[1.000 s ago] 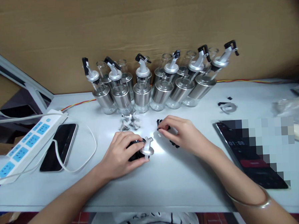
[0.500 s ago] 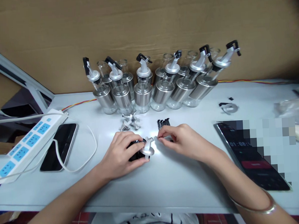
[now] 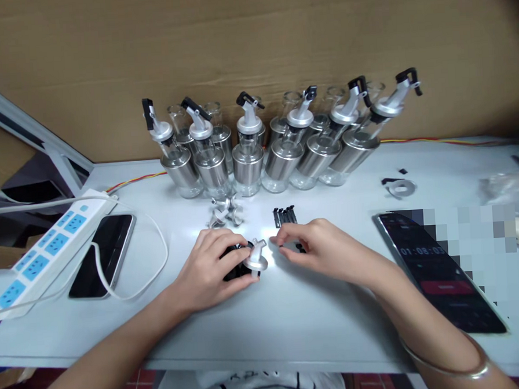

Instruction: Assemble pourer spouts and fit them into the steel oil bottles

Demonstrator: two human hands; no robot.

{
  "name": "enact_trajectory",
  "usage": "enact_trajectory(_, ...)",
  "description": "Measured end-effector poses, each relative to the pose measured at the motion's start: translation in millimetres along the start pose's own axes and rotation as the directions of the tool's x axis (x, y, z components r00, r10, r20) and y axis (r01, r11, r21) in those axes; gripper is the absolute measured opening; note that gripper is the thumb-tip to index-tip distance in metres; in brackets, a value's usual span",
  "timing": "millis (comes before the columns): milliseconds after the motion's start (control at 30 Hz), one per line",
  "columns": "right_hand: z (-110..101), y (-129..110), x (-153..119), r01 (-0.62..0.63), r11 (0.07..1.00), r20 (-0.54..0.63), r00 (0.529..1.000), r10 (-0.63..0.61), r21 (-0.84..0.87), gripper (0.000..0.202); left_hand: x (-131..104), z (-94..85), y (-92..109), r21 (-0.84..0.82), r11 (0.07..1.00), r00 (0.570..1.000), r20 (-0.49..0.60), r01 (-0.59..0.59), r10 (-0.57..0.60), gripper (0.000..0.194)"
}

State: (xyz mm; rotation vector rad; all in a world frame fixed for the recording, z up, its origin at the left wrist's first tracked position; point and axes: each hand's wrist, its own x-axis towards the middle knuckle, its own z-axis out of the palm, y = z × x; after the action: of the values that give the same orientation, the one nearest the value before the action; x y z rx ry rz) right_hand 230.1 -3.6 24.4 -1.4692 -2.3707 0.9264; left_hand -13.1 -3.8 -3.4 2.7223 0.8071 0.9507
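My left hand is closed round a silver pourer top, with black parts partly hidden under its fingers. To the right, my right hand hovers just above the table, thumb and forefinger slightly apart, with a tiny dark spot at the thumb tip that is too small to make out. Small black levers lie in a row beyond my right hand, and more black bits show partly under its palm. Loose silver pourer parts are heaped beyond my left hand.
Steel-and-glass bottles with pourers stand in a row at the back, open bottles behind them. A power strip, white cable and phone lie left. On the right are a large phone, a grey ring and a plastic bag.
My right hand has shifted slightly right, and its thumb and forefinger have parted a little. My left hand keeps its hold on the silver pourer top.
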Motion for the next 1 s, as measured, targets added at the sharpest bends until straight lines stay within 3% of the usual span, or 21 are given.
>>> enact_trajectory(133,-5,2,-4,0.043,0.998,0.072,0.996,-0.046,0.049,0.015,0,0.3,0,0.004,1.000,1.000,-0.004,-0.002,0.002,0.022)
enact_trajectory(300,-8,3,-4,-0.019,1.000,0.034,0.999,0.019,0.023,0.016,-1,1.0,-1,0.008,1.000,1.000,0.006,-0.008,0.008,0.023)
enact_trajectory(633,-10,0,-6,0.019,0.997,0.062,0.998,-0.024,0.078,0.013,-1,1.1,-1,0.002,1.000,1.000,0.021,-0.007,0.007,0.024)
enact_trajectory(833,-11,0,-8,0.009,0.982,0.186,0.981,-0.044,0.187,0.012,-2,2.3,-2,-0.004,1.000,1.000,0.028,-0.010,0.010,0.025)
enact_trajectory(1000,-15,0,-7,-0.063,0.973,0.095,0.995,0.043,0.224,0.007,-2,2.3,-1,-0.004,1.000,0.999,0.037,-0.008,0.008,0.025)
